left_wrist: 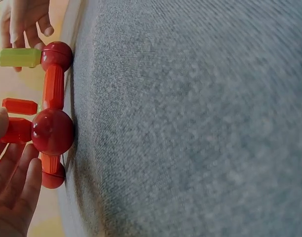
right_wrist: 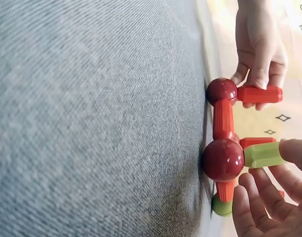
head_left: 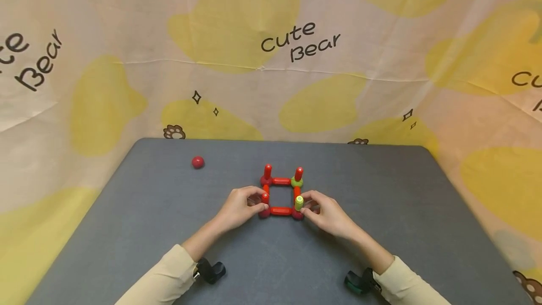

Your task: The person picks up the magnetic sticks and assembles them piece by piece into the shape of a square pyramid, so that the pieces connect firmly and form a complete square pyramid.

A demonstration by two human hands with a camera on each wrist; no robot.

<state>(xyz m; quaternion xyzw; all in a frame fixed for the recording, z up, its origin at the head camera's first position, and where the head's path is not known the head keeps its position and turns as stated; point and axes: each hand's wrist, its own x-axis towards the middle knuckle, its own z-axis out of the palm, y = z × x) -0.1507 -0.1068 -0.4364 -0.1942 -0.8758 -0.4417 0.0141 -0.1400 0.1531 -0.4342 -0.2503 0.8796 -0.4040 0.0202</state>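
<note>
Grey felt tabletop, "Cute Bear" cloth backdrop behind.
Left hand pinches the red upright rod – right hand pinches the green upright rod.

The rod-and-ball frame is sitting mid-table, the left hand flanking its left, the right hand its right; a loose ball is lying behind, far left.

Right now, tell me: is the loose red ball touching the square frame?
No, the red ball lies apart on the table, left of the frame.
</note>
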